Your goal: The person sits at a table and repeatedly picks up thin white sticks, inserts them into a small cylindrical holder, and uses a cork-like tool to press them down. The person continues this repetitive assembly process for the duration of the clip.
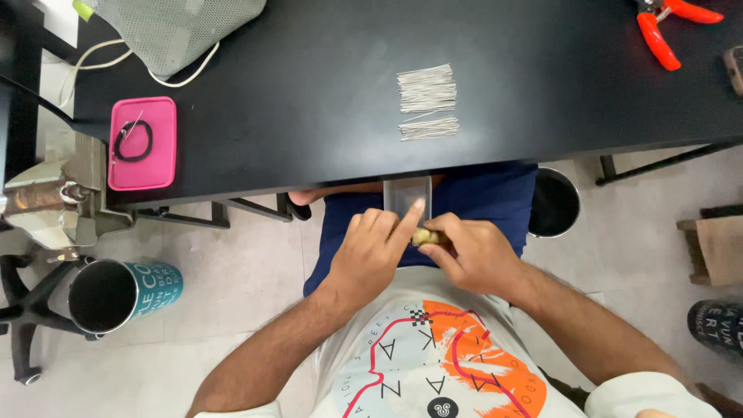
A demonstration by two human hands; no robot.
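right hand (474,255): fingers closed on a small yellowish-tan piece (425,236), pinched at its right end, over the lap just below the near edge of the black surface (309,116).
left hand (371,249): not gripping; fingers curled, index finger stretched out, its tip lying along the piece's left side and pointing toward the surface edge.
piece: between the two hands, touching both. Too small to tell what it is.
clear container (407,193): small transparent rectangular box just beyond the piece, at the surface's near edge, index fingertip almost at its rim.
technique (judgement): keep the right pinch firm and low over the container so anything loosened drops in; press with the index pad, not the nail.
wire stacks (427,99): two bundles of thin silvery straight pieces on the surface, beyond the container, well apart from the hands.
pink tray (142,143): far left on the surface, black loop lying in it.
orange-handled pliers (667,27): far right corner of the surface.
mesh bag (178,27): far left edge of the surface, cord trailing.
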